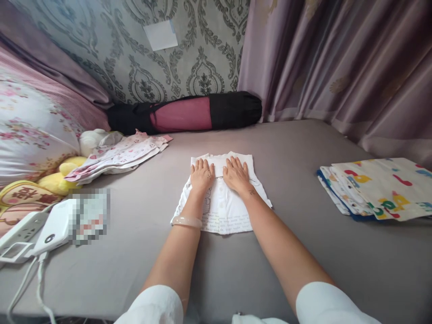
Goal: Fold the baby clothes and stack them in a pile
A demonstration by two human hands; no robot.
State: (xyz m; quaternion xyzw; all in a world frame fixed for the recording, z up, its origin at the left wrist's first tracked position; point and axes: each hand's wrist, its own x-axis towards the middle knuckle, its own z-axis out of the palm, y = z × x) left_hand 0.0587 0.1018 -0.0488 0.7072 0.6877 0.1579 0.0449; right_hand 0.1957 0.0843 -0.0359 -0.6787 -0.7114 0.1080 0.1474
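Observation:
A small white garment [222,211] lies folded on the grey bed sheet [290,144] in front of me. Both my hands rest flat on its upper part, side by side. My left hand [201,175] has its fingers stretched out and pressed on the cloth; a pale bangle [186,221] sits on that wrist. My right hand [237,175] lies flat next to it, fingers spread, touching the garment's top fold. Neither hand grips anything.
A stack of folded, colourfully printed cloths [378,189] lies at the right. A pink floral garment [118,155] and soft toys [67,173] lie at the left. A white power strip and cables [30,236] sit near left. A black-and-pink rolled bag [185,112] lies against the wall.

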